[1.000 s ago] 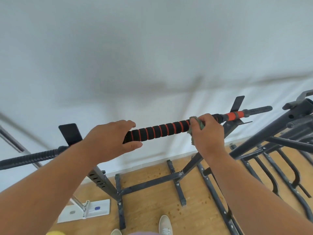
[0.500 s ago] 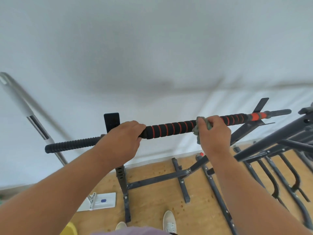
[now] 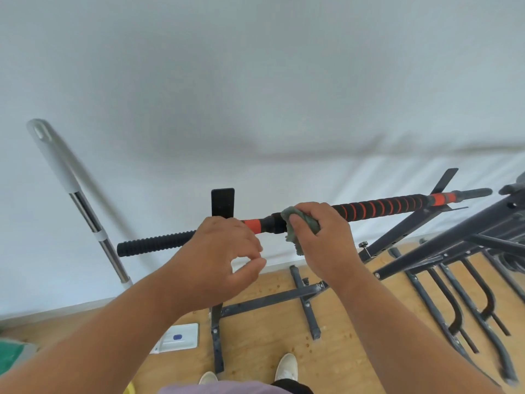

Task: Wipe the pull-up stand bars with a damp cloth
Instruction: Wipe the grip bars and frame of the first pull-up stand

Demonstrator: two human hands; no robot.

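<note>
The pull-up bar [image 3: 377,210] runs across the middle of the view, black foam with orange spiral stripes and a ribbed black end [image 3: 153,245] at the left. My right hand [image 3: 326,237] grips a grey-green damp cloth [image 3: 301,220] wrapped over the bar, just right of the left orange band [image 3: 252,225]. A flap of cloth hangs below the bar. My left hand [image 3: 218,260] hovers in front of the bar near that band, off the bar, fingers loosely curled and holding nothing. The stand's dark base frame [image 3: 272,302] lies on the wooden floor below.
A metal mop handle [image 3: 85,206] leans on the white wall at the left, its white head [image 3: 179,336] on the floor. More dark steel racks [image 3: 454,240] crowd the right side. My shoes [image 3: 287,368] stand close to the base. A green object [image 3: 11,354] sits at bottom left.
My right hand slid the cloth leftward along the foam grip to the left orange band. My left hand let go of the bar and drew back toward me.
</note>
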